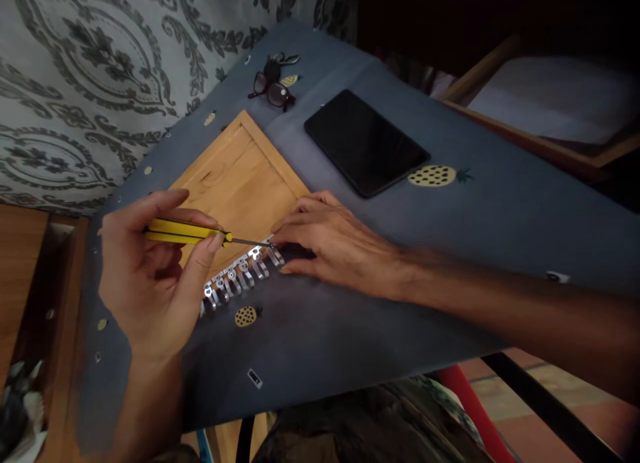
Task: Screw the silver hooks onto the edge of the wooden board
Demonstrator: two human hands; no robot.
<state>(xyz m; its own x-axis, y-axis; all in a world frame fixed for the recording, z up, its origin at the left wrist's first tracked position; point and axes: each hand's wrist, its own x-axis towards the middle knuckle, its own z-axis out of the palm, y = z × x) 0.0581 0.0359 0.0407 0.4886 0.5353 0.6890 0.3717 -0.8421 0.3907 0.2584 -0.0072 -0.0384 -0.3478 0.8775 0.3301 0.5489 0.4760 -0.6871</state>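
My left hand point(150, 269) is closed around the yellow handle of a screwdriver point(187, 232). Its thin metal shaft points right, and the tip meets the right end of a metal hook rail point(243, 271). This shiny rail carries several curved hooks and runs along the near edge of a wooden board point(245, 176). At that same end, the thumb and fingers of my right hand point(333, 243) close about the last hook, with the other fingers on the board's corner. Whether a screw sits under the tip is too small to tell.
A black tablet point(365, 143) lies right of the board on the blue tablecloth point(480, 229). Eyeglasses point(271, 91) and a small bunch of keys point(283, 60) rest beyond the board. A patterned curtain point(100, 69) hangs at the left; an open drawer point(545, 103) shows at the right.
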